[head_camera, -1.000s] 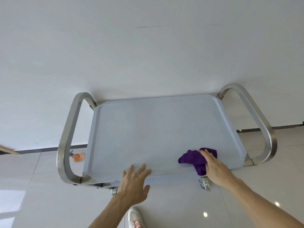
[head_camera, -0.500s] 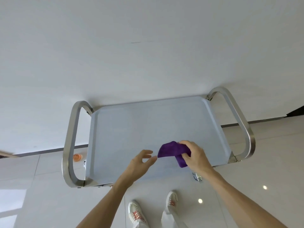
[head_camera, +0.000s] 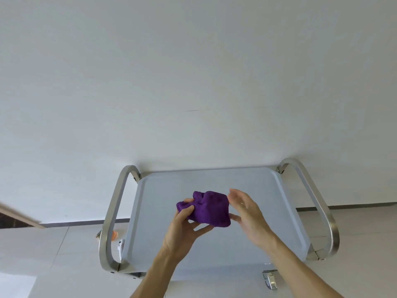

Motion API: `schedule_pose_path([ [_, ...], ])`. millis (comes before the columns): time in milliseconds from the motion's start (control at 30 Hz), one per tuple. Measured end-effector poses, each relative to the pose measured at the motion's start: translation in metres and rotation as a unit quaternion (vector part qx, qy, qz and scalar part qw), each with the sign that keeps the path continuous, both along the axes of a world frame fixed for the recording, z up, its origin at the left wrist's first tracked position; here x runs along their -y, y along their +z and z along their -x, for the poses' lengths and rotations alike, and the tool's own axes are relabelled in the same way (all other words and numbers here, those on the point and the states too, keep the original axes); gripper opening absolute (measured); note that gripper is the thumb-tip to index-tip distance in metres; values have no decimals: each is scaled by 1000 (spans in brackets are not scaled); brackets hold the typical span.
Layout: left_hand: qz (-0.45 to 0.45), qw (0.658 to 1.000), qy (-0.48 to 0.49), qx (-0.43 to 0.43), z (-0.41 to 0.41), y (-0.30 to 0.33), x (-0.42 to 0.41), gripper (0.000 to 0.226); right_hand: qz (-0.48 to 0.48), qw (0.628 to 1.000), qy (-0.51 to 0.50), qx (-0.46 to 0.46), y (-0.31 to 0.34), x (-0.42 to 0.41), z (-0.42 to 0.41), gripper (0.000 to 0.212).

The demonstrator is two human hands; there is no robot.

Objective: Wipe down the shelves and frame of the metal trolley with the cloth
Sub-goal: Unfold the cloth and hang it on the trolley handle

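A metal trolley stands against a white wall. Its pale grey top shelf lies below me, with a steel loop frame on the left and another on the right. A bunched purple cloth is held up above the middle of the shelf. My left hand grips it from the left, thumb on top and fingers underneath. My right hand is at the cloth's right edge with its fingers spread and the thumb touching the lower corner. The lower shelves are hidden under the top one.
A small orange object sits low behind the left frame, with something white beside it. One steel caster shows under the front right corner. The white wall is right behind the trolley, and glossy floor tiles surround it.
The cloth has come off the shelf's front right and passed from my right hand into my left. My right hand has opened beside it. The view has tilted up.
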State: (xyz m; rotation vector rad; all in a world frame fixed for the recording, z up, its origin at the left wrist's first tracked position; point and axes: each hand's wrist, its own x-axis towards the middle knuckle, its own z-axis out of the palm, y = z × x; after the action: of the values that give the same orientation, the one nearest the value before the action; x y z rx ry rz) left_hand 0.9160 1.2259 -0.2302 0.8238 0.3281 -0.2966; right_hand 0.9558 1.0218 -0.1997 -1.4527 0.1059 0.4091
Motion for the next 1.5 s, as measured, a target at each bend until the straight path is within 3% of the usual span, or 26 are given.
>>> schedule_pose_path([
  [100, -15, 999, -8, 28, 0, 6, -6, 42, 23, 998, 65, 7, 6, -4, -9, 27],
  [200, -26, 999, 2, 25, 2, 7, -11, 46, 88, 992, 36, 80, 13, -8, -13, 8],
  [367, -79, 994, 56, -52, 3, 3, -16, 41, 111, 984, 56, 131, 33, -17, -17, 8],
  [500, -167, 981, 20, -97, 2, 4, -22, 34, 183, 959, 80, 202, 47, -29, -20, 5],
  [600, -293, 953, -33, -65, -1, 9, -30, 31, 224, 943, 78, 232, 55, -35, -24, 6],
  [700, -406, 913, -25, -12, -4, 15, -39, 30, 240, 939, 58, 241, 62, -31, -29, 8],
  [767, -423, 906, -1, 0, -5, 17, -47, 35, 247, 938, 48, 238, 64, -28, -29, 9],
  [900, -315, 948, -38, -25, -1, 20, -45, 40, 229, 940, 62, 244, 70, -37, -20, 12],
  [1033, -78, 981, -115, -136, 6, 14, -26, 64, 210, 928, 152, 269, 77, -56, 3, 7],
  [1167, 81, 984, -145, -72, 12, 13, -23, 69, 213, 900, 292, 245, 70, -67, 30, 13],
  [1267, 134, 975, -169, -53, 18, 22, -27, 84, 178, 895, 358, 199, 62, -66, 42, 18],
  [1367, 149, 973, -168, -47, 24, 23, -26, 75, 68, 935, 284, 201, 58, -57, 48, 21],
  [1500, 138, 979, -148, -18, 26, 37, -29, 72, -26, 986, -19, 165, 38, -31, 39, 18],
])
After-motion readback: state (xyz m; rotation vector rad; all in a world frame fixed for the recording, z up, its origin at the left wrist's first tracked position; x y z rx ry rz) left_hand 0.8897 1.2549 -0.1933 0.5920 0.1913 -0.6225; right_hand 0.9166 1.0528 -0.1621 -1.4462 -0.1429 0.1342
